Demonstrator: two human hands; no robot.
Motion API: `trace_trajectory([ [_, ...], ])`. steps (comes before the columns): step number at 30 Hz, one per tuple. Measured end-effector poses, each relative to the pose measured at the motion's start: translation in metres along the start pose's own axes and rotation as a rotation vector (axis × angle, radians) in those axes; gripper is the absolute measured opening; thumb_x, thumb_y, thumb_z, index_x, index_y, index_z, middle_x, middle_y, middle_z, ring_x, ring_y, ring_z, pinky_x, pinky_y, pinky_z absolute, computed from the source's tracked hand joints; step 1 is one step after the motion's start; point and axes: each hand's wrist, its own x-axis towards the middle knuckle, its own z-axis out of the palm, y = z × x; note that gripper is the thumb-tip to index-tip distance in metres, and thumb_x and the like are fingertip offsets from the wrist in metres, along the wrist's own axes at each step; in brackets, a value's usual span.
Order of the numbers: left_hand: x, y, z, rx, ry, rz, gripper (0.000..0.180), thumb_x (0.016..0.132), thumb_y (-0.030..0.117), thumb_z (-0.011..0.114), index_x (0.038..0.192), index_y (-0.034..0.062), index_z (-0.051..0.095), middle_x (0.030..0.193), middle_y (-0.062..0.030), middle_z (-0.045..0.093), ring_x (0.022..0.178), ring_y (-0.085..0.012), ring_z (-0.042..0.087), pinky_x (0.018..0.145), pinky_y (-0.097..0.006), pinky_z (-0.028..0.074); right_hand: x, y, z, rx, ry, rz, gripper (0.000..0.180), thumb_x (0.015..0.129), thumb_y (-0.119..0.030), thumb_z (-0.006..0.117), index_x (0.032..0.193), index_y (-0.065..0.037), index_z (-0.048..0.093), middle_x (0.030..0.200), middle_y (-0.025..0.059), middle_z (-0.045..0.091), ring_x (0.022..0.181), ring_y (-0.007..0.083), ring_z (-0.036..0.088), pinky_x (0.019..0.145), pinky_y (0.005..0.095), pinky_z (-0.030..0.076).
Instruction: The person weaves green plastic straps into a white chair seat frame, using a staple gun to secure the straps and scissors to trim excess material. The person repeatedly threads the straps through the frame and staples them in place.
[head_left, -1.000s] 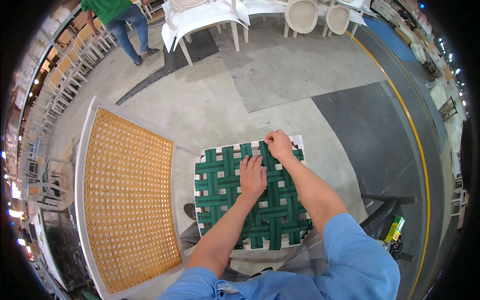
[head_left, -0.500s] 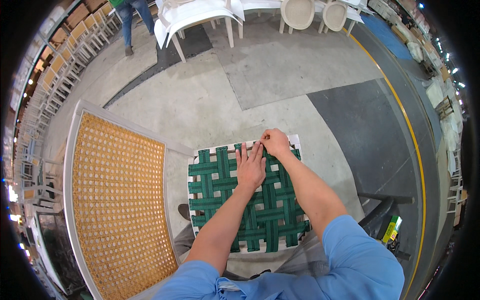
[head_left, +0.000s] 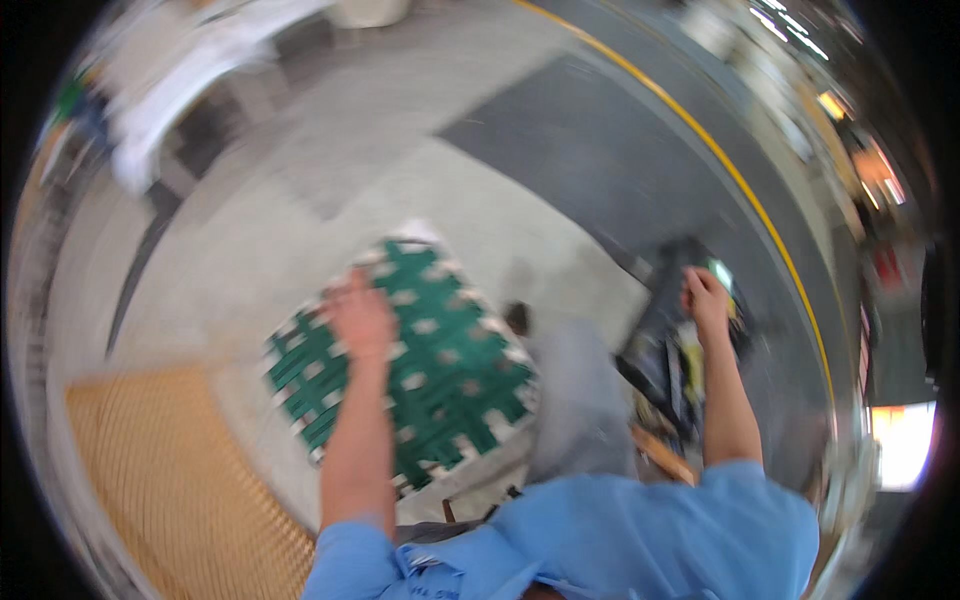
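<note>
The picture is blurred by motion. A square seat frame woven with green straps [head_left: 440, 375] lies in front of me. My left hand [head_left: 360, 315] rests flat on its far left part, fingers spread. My right hand [head_left: 705, 295] is off to the right, away from the seat, reaching at a dark stand or cart [head_left: 665, 345] that holds small things, one of them green. Whether the right hand grips anything is too blurred to tell.
A cane-woven panel [head_left: 150, 470] in a pale frame lies at the lower left on the concrete floor. White chairs [head_left: 190, 75] stand at the far left. A yellow floor line [head_left: 740, 180] curves along the right side.
The view has swung right. My right hand has left the far edge of the green seat and moved to the dark stand on the right. My left hand stays on the weave.
</note>
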Motion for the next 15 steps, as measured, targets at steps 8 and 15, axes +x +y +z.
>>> trace_trajectory([
  [8,-0.009,0.035,0.015,-0.085,-0.115,-0.073,0.053,0.101,0.033,0.043,0.150,0.0141,0.043,0.153,-0.0059,0.045,0.138,-0.0463,0.037,0.113,-0.059,0.026,-0.066,0.125,-0.186,-0.746,0.114,0.302,0.033,0.078,-0.024,0.073,0.103,-0.003,0.074,0.091,0.0135,0.073,0.085,0.0206,0.071,0.077,0.0343,0.054],
  [15,0.009,0.034,-0.002,-0.120,-0.318,-0.138,0.055,0.100,0.034,0.043,0.151,0.0147,0.041,0.158,-0.0045,0.039,0.145,-0.0413,0.030,0.120,-0.059,0.016,-0.054,0.139,-0.117,-0.575,-0.049,0.207,0.041,0.070,-0.010,0.077,0.109,0.000,0.067,0.094,0.0096,0.070,0.084,0.0205,0.065,0.076,0.0356,0.051],
])
